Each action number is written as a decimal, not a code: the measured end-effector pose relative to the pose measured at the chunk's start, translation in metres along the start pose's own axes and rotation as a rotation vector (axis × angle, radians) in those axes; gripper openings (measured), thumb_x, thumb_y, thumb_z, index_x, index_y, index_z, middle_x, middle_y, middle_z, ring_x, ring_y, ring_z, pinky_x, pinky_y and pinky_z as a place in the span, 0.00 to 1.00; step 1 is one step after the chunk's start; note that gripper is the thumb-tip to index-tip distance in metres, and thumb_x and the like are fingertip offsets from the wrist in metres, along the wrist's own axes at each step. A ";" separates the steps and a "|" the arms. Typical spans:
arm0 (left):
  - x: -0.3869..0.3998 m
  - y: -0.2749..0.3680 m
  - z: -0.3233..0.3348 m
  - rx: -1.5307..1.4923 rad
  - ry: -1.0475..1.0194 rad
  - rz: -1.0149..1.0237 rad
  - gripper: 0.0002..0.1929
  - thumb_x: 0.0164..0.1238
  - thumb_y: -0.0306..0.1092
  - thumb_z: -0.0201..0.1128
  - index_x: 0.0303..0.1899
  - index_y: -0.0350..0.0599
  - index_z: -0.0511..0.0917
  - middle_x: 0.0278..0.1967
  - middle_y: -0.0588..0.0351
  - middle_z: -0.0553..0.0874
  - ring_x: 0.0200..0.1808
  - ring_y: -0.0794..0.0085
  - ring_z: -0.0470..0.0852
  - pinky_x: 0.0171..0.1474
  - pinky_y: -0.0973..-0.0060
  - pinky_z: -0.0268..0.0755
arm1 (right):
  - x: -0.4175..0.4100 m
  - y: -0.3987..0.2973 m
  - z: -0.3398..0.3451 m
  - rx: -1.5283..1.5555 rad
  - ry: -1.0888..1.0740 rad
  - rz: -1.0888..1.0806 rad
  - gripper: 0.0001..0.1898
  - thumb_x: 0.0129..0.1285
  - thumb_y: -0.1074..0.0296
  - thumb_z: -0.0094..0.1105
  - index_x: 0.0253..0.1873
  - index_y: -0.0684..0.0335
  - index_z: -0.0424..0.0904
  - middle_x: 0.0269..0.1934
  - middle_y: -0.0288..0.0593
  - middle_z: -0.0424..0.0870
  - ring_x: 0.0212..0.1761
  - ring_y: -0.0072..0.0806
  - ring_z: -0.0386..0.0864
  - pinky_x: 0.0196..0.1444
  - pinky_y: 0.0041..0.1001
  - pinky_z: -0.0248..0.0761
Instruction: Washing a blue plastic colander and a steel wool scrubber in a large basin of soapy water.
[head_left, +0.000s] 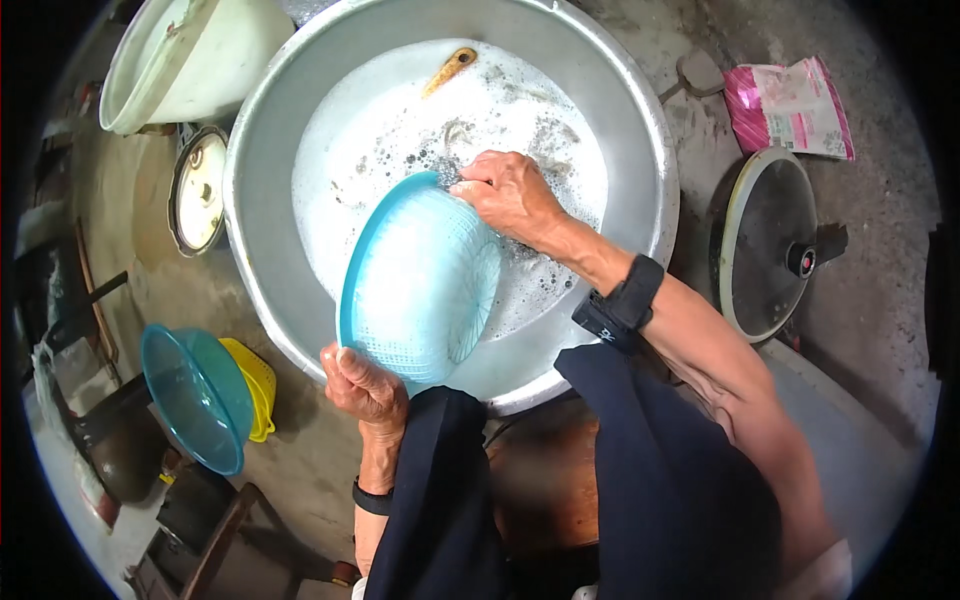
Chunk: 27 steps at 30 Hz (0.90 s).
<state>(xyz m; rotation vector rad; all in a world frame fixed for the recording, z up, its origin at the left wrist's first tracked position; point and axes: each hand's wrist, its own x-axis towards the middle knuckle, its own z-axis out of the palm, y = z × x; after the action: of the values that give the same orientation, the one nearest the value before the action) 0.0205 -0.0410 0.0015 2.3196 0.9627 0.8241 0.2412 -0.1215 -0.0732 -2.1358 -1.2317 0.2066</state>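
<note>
A light-blue plastic colander (420, 277) is tilted on its side over the soapy water (352, 142) in a large metal basin (636, 142). My left hand (371, 390) grips its rim at the near side, thumb on the outer wall. At the far end of the rim is my right hand (517, 196), fingers curled around a grey metal scouring pad (448, 171), mostly hidden by them. The pad is at the rim. A yellowish handle (450, 71) with a hole in its end sticks up from the foam; its other end is hidden.
Left of the basin are a whitish bucket (247, 52), a round lid (199, 191), a teal plastic basin (199, 397) and a yellow basket (253, 386). To the right, a glass pan lid (772, 240) stands on edge near a pink-and-white packet (791, 109) on the floor.
</note>
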 end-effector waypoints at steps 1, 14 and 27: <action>-0.001 -0.002 -0.001 -0.002 -0.005 0.003 0.18 0.74 0.40 0.39 0.29 0.36 0.68 0.19 0.54 0.66 0.19 0.68 0.65 0.23 0.74 0.59 | -0.001 -0.007 -0.008 0.114 -0.005 0.091 0.04 0.49 0.72 0.58 0.31 0.60 0.82 0.31 0.42 0.81 0.35 0.33 0.78 0.39 0.29 0.75; 0.055 0.008 -0.002 0.003 -0.247 -0.103 0.13 0.71 0.33 0.49 0.28 0.35 0.72 0.18 0.59 0.68 0.21 0.78 0.63 0.24 0.79 0.57 | 0.013 -0.072 -0.036 0.130 0.159 -0.259 0.02 0.49 0.73 0.58 0.26 0.63 0.79 0.30 0.41 0.80 0.36 0.33 0.78 0.38 0.31 0.73; 0.038 0.009 0.011 0.042 -0.091 -0.015 0.15 0.73 0.35 0.44 0.28 0.36 0.69 0.19 0.53 0.68 0.18 0.67 0.65 0.22 0.73 0.59 | 0.019 -0.082 -0.052 0.115 0.069 -0.349 0.04 0.47 0.75 0.54 0.29 0.64 0.79 0.31 0.41 0.81 0.36 0.31 0.77 0.38 0.29 0.71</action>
<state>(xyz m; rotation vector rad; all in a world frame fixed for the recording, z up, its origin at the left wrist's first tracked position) 0.0536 -0.0202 0.0123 2.3606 0.9655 0.6916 0.2154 -0.1018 0.0204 -1.7818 -1.4881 0.0497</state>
